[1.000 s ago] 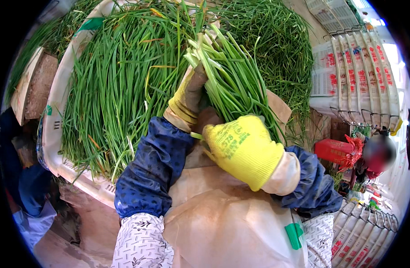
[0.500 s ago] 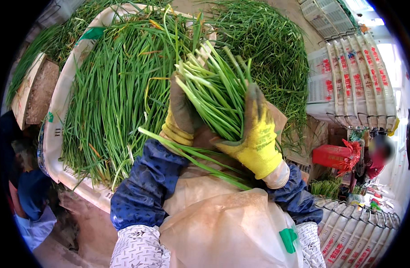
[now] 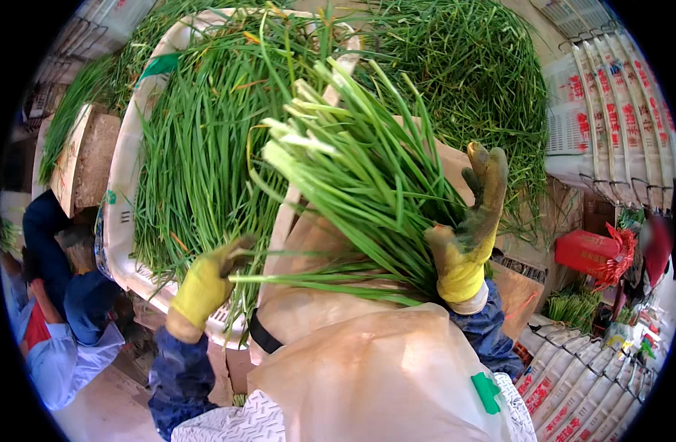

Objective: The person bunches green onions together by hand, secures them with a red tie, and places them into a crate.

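Observation:
A loose bunch of garlic chives (image 3: pixel 367 169) slants across my lap, pale stem ends up and to the left. My right hand (image 3: pixel 474 236), in a yellow glove with a soiled palm, is at the bunch's lower right. Its fingers stretch upward and its thumb stands apart, with the leaves lying against the palm. My left hand (image 3: pixel 201 291), in a matching glove, is by the tub's front rim. Motion smears its fingertips, so their grip is unclear. Just beside them is the end of a loose chive stalk (image 3: pixel 279 278) that runs across my apron (image 3: pixel 353 346).
A white tub (image 3: pixel 120 184) heaped with chives stands ahead on the left. Another chive pile (image 3: pixel 456 74) lies behind on the right. White crates (image 3: pixel 611 118) and a red box (image 3: pixel 580 249) stand at the right. Another person's arm (image 3: pixel 47 302) shows at the left.
My left hand has left the bunch and moved down and left to the tub's front rim. My right hand has spread its fingers and shifted right. The bunch has fanned out.

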Demonstrator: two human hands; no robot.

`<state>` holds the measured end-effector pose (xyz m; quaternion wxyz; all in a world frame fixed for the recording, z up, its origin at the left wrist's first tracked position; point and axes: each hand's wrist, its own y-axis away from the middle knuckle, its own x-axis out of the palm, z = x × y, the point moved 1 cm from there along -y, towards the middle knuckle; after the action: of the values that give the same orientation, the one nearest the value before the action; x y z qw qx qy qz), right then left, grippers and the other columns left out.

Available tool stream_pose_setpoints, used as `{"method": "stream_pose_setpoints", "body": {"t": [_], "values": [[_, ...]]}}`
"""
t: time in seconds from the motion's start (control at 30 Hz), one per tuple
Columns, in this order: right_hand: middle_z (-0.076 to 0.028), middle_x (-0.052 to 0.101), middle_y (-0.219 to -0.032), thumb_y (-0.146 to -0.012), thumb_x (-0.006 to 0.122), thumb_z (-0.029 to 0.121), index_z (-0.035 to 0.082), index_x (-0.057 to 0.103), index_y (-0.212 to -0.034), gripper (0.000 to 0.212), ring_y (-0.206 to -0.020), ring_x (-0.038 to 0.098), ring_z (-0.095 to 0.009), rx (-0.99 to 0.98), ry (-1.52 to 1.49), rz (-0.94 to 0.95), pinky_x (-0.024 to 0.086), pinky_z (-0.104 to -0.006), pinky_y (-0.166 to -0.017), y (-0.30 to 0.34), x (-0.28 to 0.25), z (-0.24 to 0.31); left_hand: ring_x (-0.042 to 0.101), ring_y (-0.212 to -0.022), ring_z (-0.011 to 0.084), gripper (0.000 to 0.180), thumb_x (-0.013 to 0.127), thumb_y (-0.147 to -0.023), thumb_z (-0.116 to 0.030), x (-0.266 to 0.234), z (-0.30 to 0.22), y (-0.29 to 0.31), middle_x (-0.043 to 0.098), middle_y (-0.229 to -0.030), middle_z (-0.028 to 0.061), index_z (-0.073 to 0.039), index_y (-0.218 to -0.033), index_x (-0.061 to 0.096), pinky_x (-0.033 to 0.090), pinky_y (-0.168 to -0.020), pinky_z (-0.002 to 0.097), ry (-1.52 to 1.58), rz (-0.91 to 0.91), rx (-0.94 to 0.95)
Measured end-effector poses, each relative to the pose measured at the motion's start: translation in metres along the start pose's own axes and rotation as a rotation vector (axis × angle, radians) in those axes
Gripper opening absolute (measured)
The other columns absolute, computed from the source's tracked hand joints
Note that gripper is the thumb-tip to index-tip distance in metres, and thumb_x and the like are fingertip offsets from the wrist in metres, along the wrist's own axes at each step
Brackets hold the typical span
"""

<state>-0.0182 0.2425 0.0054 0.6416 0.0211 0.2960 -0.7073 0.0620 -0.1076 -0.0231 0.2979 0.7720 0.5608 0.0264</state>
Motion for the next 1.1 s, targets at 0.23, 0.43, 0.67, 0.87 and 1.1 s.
{"method": "stream_pose_setpoints", "body": {"t": [0.23,0.43,0.67,0.87,1.1], "values": [[-0.021,0.046,-0.139,-0.085,0.065,0.039,-0.002,0.031,-0.145,0.080,-0.130,0.042,-0.030,0.072,0.276,0.231,0.030,-0.0410,-0.110,-0.006,-0.009,-0.025,0.056,-0.112,0.0350,0.064,0.072,-0.076,-0.024,0.021,-0.013,0.014,0.059,-0.121,0.0214,-0.001,-0.131,0.049,0.044,-0.095,0.0402,-0.394,0.119,-0.030],[-0.022,0.047,-0.138,-0.072,0.073,0.040,0.001,0.039,-0.141,0.086,-0.130,0.038,-0.043,-0.018,0.292,0.275,0.024,-0.0525,-0.110,-0.004,-0.012,-0.025,0.038,-0.133,0.0366,0.100,0.083,-0.066,-0.033,0.036,-0.041,-0.018,0.036,-0.146,0.0228,0.003,-0.143,0.030,0.031,-0.110,0.0418,-0.301,0.046,0.164],[-0.023,0.045,-0.137,-0.063,0.077,0.052,-0.002,0.037,-0.140,0.103,-0.127,0.040,-0.046,-0.127,0.323,0.411,0.028,-0.0536,-0.106,0.003,-0.007,0.000,0.047,-0.119,0.0207,0.088,0.083,-0.070,-0.023,0.071,-0.060,-0.085,0.050,-0.131,0.0076,-0.003,-0.140,0.034,0.038,-0.103,0.0338,0.676,-0.045,0.247],[-0.023,0.044,-0.140,-0.066,0.082,0.041,-0.007,0.034,-0.141,0.101,-0.123,0.046,-0.042,-0.128,0.322,0.409,0.033,-0.0478,-0.104,0.007,-0.002,0.017,0.051,-0.111,0.0143,0.075,0.079,-0.079,-0.018,0.074,-0.082,-0.112,0.052,-0.126,0.0043,-0.003,-0.139,0.036,0.044,-0.095,0.0301,0.888,-0.079,0.346],[-0.024,0.054,-0.123,-0.067,0.084,0.031,-0.005,0.040,-0.137,0.090,-0.108,0.053,-0.043,-0.059,0.131,0.371,0.043,-0.0486,-0.093,0.007,0.000,0.032,0.047,-0.123,0.0214,0.094,0.082,-0.070,-0.041,0.068,-0.087,-0.121,0.049,-0.136,0.0089,-0.003,-0.142,0.035,0.036,-0.106,0.0370,0.911,0.059,0.481]]}}
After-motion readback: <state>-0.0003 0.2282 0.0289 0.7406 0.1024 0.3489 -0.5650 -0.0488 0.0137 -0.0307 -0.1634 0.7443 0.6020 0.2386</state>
